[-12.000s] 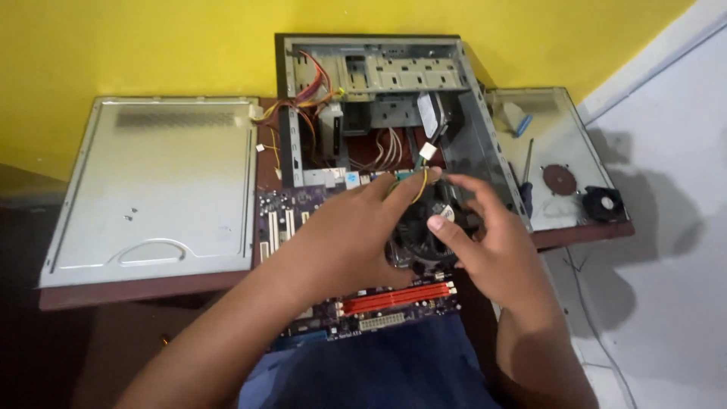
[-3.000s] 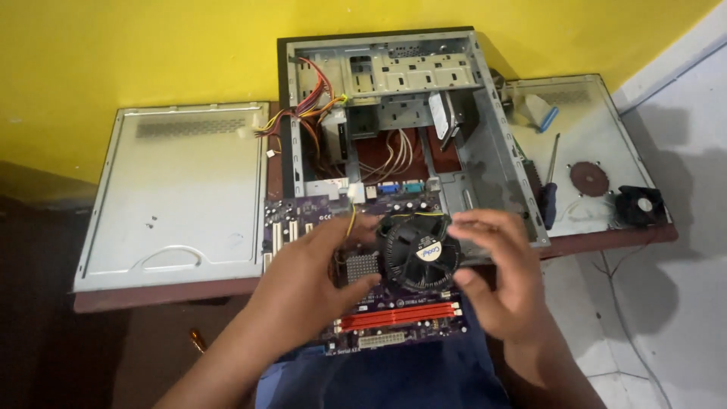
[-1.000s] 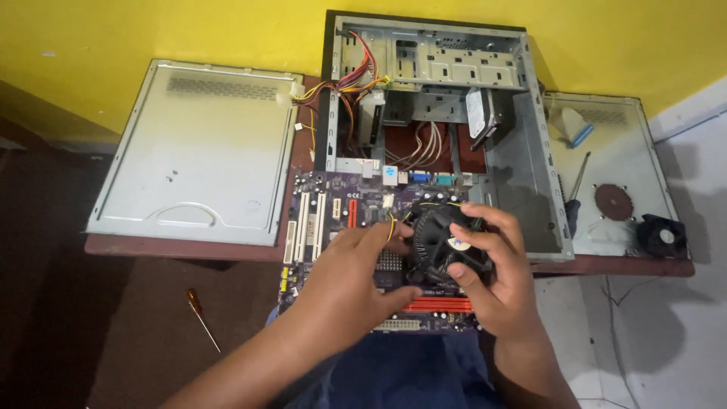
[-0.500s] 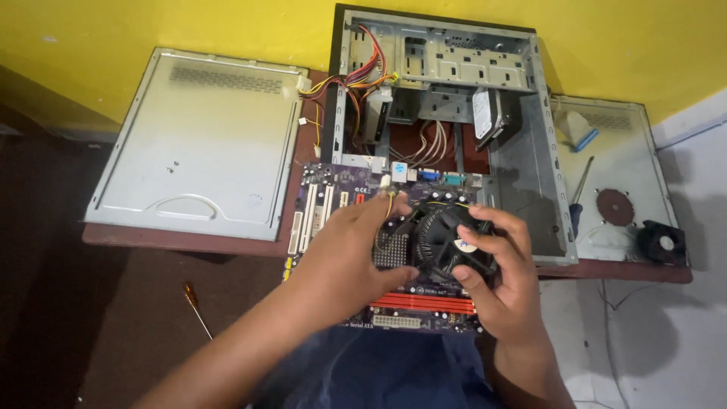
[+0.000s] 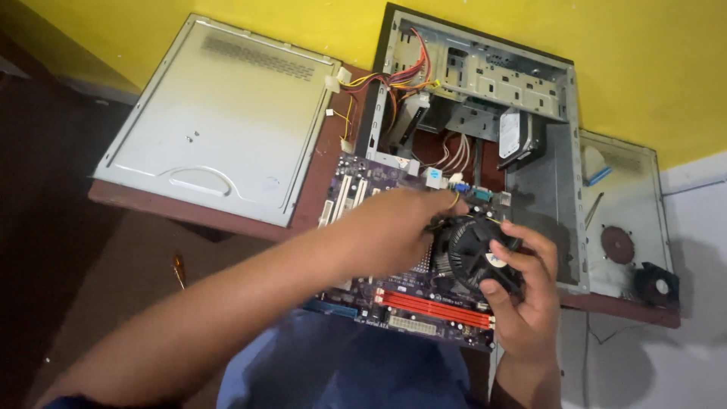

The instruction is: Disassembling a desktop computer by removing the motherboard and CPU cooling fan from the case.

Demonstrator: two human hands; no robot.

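Note:
A purple motherboard (image 5: 424, 303) with red memory slots and white card slots rests on my lap and the table edge. Over it I hold a black round cooler fan with a metal heatsink (image 5: 471, 254). My right hand (image 5: 525, 291) grips the fan's right rim, thumb on top. My left hand (image 5: 394, 227) covers the fan's left side, fingers curled on its edge near a yellow wire. The board's socket area lies hidden under the fan and my hands.
An open grey computer case (image 5: 485, 98) with loose coloured cables lies on the brown table (image 5: 303, 204). Its detached side panel (image 5: 219, 121) lies left. A second panel (image 5: 625, 204) at right carries a screwdriver and small black fans. Another screwdriver (image 5: 179, 270) lies on the floor.
Across the earlier frames both hands stay on the cooler fan over the board. My view has swung left and closer; the fan sits tilted a little more toward my right hand.

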